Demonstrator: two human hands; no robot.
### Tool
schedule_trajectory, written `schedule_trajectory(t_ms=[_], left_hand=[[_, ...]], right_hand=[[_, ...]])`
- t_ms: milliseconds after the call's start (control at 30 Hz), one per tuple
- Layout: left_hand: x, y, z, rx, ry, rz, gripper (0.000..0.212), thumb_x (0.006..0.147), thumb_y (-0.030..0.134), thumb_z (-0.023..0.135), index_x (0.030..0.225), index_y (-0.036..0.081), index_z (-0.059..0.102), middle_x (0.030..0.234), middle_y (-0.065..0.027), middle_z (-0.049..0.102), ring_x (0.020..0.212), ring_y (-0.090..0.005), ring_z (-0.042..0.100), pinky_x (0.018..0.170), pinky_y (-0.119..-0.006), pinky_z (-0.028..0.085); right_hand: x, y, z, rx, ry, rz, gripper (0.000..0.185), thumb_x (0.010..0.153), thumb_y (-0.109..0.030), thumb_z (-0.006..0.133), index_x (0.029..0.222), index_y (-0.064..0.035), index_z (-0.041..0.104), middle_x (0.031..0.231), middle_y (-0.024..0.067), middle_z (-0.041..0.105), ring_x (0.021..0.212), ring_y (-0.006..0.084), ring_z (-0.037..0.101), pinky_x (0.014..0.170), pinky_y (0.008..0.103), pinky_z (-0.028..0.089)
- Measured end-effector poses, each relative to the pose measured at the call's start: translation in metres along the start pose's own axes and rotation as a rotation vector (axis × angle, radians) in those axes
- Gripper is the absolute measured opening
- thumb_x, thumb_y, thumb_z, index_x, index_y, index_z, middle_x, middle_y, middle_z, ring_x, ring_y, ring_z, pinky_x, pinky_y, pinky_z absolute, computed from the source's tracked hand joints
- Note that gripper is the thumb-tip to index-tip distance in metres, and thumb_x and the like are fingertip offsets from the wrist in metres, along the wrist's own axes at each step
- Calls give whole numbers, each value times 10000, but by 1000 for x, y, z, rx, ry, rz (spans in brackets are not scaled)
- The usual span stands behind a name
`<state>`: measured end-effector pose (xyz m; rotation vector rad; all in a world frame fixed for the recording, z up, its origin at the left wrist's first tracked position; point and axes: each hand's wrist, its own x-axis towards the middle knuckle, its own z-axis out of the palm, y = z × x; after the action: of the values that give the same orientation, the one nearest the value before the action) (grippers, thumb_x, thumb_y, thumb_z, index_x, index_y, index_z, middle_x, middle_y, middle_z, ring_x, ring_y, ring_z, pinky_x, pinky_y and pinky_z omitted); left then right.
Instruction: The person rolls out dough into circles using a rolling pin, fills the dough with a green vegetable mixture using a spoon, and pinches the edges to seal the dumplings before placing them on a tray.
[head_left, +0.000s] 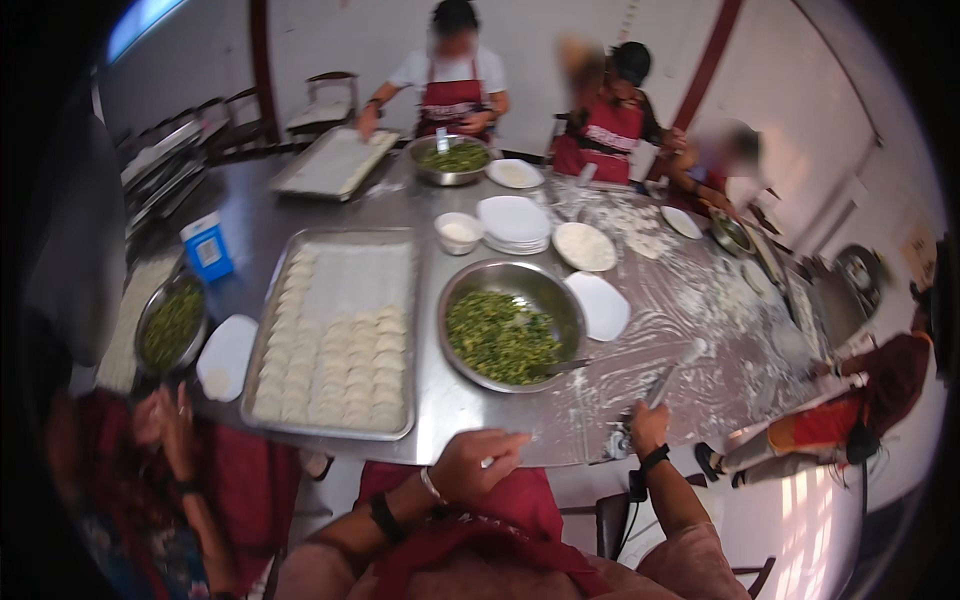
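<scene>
My left hand (484, 459) hovers at the table's near edge with its fingers bent; a small pale patch shows between them, and I cannot make out whether it is held. Farther right, my right hand (649, 429) is closed around the near end of a long, flour-dusted tool (669, 379), which points away over the table. Ahead lies a steel bowl (576, 330) of chopped green filling (495, 337), a utensil handle (562, 367) resting inside. To its left, a metal tray (411, 300) carries rows of white dumplings (360, 367).
Stacked white plates (514, 221), a small white bowl (459, 232) and a plate of white powder (585, 246) stand behind the filling. Flour (720, 300) coats the table's right side. Co-workers in red aprons (454, 97) surround the table, one person's hands (169, 427) close on my left.
</scene>
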<state>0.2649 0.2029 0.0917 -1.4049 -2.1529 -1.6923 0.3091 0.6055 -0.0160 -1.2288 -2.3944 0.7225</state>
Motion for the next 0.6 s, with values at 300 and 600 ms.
schedule_trajectory(t_ms=[300,600], left_hand=[[62,177,-138,-21,455,372,616,788,120,736,1332,-49,498,1029,-130,631,683,-133,602,682,-297,510],[100,234,-161,241,278,436,576,788,137,737,1286,-37,508,1023,-127,631,694,-135,603,689,-295,508]], right_hand=[[-9,-13,-7,-1,25,-61,502,828,-299,642,972,177,575,955,373,624,938,502,619,829,512,481],[-6,-5,6,77,7,-87,453,837,-268,616,956,166,562,951,367,606,941,500,596,841,520,452]])
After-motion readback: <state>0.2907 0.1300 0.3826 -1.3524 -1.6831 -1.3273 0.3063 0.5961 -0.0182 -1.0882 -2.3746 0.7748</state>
